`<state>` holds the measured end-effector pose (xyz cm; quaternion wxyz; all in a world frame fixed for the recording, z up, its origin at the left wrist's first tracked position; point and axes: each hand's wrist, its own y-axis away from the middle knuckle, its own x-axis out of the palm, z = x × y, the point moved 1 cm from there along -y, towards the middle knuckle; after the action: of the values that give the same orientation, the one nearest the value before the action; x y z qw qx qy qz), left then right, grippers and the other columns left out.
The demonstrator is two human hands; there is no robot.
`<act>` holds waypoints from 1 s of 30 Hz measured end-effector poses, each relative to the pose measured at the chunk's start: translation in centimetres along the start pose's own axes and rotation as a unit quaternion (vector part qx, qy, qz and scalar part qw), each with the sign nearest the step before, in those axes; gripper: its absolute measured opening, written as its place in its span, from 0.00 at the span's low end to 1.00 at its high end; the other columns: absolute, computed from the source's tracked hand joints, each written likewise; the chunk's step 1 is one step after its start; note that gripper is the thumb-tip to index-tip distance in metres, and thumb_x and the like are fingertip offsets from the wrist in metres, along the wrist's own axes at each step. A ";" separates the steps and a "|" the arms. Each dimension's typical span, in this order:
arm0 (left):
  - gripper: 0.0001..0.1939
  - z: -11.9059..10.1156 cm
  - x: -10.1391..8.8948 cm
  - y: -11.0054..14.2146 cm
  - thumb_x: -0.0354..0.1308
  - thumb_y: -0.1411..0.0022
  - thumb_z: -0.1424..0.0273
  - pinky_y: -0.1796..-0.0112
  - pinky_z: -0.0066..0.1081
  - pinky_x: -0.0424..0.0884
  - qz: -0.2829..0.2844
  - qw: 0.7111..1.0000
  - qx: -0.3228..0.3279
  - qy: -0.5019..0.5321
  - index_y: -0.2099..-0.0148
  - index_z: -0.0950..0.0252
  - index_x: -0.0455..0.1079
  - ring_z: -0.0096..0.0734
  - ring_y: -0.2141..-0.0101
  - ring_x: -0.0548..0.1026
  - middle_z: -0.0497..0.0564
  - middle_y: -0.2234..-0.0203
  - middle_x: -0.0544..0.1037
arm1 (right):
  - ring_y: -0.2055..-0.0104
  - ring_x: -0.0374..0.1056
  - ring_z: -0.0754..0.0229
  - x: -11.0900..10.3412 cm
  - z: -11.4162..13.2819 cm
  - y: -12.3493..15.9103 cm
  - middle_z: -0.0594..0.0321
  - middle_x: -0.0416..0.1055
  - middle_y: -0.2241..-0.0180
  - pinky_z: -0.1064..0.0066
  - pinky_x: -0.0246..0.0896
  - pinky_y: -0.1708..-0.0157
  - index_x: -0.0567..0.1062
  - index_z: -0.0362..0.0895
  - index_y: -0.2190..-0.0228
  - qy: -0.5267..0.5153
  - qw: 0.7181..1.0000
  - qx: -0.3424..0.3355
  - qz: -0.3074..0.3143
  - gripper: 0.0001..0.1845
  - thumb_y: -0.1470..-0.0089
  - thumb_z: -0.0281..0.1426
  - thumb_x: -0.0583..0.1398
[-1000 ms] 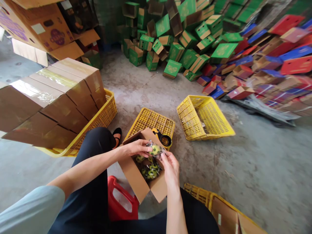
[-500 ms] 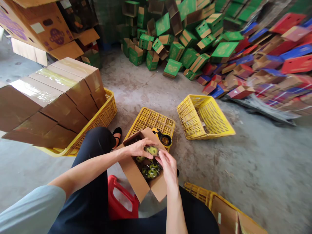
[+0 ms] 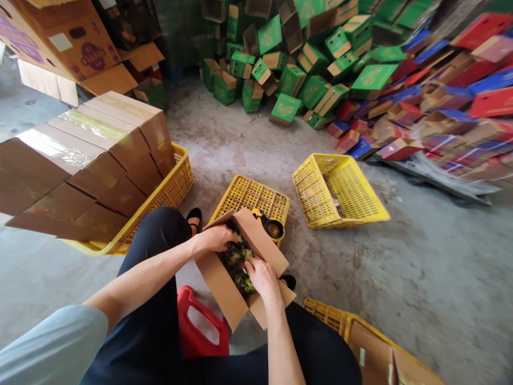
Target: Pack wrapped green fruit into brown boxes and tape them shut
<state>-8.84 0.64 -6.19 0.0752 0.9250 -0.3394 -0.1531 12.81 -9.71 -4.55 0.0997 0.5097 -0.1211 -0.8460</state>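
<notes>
An open cardboard box (image 3: 224,291) stands tilted between my knees, its flaps spread. Several dark-patterned green fruits in clear plastic (image 3: 243,280) lie in it. My left hand (image 3: 214,239) reaches over the far left edge, fingers curled down against a wrapped green fruit (image 3: 238,251), fingertips partly hidden. From the near right, my right hand (image 3: 261,275) has bent fingers and thumb on the same wrapped fruit, low inside the box. A black and yellow tape dispenser (image 3: 270,225) lies just behind the box, on an upturned yellow crate (image 3: 248,195).
Taped cartons (image 3: 108,155) fill a yellow crate (image 3: 182,171) on the left. Another yellow crate (image 3: 340,190) lies tipped at right. A red plastic stool (image 3: 202,321) is beneath me. Green boxes (image 3: 286,107) and red and blue boxes (image 3: 401,147) pile up behind.
Both hands have lowered a wrapped green fruit from above the box into it. My left hand moved left and my right hand moved slightly left and down.
</notes>
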 end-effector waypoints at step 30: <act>0.40 -2.8 4.1 -1.1 0.63 0.45 0.36 0.64 0.32 0.79 0.080 0.934 -0.146 0.316 0.47 0.66 0.77 0.41 0.61 0.82 0.60 0.54 0.82 | 0.51 0.78 0.46 -3.2 -1.1 1.1 0.53 0.81 0.50 0.59 0.75 0.53 0.84 0.45 0.56 -0.538 0.833 0.071 -0.111 0.25 0.52 0.47 0.72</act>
<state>-4.30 -1.12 -4.75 0.3247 0.8744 -0.3446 0.1058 15.29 -9.93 -1.98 -0.1123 -0.0098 -0.1579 -0.9810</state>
